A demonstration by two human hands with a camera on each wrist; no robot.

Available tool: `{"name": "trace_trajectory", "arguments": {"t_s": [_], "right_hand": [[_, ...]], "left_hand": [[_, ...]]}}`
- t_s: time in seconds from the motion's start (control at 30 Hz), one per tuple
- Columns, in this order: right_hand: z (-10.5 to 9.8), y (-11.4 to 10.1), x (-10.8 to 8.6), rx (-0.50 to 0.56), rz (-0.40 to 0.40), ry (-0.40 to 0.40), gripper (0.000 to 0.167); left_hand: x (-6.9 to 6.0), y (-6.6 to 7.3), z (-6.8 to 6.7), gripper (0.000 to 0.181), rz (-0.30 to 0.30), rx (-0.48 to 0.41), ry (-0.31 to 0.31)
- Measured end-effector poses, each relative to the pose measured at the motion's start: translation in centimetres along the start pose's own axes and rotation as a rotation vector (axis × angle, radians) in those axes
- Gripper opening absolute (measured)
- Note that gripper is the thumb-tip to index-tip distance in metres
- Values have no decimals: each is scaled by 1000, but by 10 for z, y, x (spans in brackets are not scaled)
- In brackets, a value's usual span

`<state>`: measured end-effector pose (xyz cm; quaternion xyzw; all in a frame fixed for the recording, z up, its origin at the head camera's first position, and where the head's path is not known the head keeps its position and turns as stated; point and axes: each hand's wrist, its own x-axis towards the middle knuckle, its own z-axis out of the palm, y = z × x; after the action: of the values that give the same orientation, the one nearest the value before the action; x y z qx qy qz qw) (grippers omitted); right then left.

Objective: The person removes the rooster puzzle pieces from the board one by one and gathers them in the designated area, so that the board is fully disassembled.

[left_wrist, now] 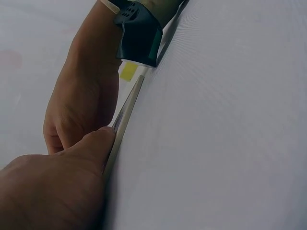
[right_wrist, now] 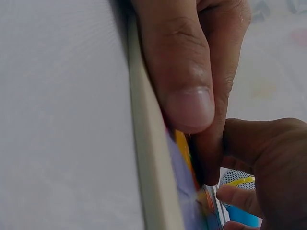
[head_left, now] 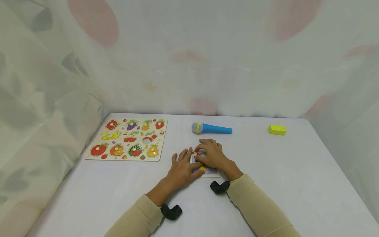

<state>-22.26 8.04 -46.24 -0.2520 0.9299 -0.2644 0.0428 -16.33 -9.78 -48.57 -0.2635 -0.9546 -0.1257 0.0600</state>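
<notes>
A small picture puzzle board [head_left: 211, 171] with a pale rim and a purple-blue picture lies on the white table, partly covered by both hands. My left hand [head_left: 181, 172] rests along its left side with fingers extended, the thumb and index finger reaching over the picture. From the right, my right hand [head_left: 215, 157] arches over the board's upper part, fingers loosely bent and thumb toward the middle. In the right wrist view the left thumb [right_wrist: 189, 108] touches the picture beside the board's thick edge [right_wrist: 148, 158]. What lies under the right fingertips is hidden.
A fruit puzzle board [head_left: 163, 138] with knobbed pieces lies at the back left. Behind the hands is a blue toy microphone [head_left: 217, 128] with a silver head. A yellow block [head_left: 277, 130] stands at the back right. Patterned cloth [head_left: 189, 82] hangs around the table.
</notes>
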Motion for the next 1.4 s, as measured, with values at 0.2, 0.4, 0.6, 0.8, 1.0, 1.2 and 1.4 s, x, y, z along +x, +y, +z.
{"name": "trace_trajectory", "arguments": {"t_s": [0.2,0.4,0.6,0.8,1.0,1.2,1.4], "right_hand": [[0,-2,-1,-3,-3,-4,19],[-1,-5,0,8,7,-10,20],[-3,-8,2,6,-2,4,19],[-2,-7,3,-34,-43,4,21],[-1,-4,1,2,-89,9,22],[-1,-3,2,44,-98,-6,27],[-6,-3,5,43,-109,-92,31]], "left_hand": [[-1,0,1,44,-2,13,-9],[0,0,2,43,2,16,-1],[1,-1,3,43,10,15,9],[0,-1,2,41,9,-1,12],[0,1,-1,42,2,-11,-1],[1,1,-1,42,2,-4,-8],[0,0,0,42,0,-14,-6]]}}
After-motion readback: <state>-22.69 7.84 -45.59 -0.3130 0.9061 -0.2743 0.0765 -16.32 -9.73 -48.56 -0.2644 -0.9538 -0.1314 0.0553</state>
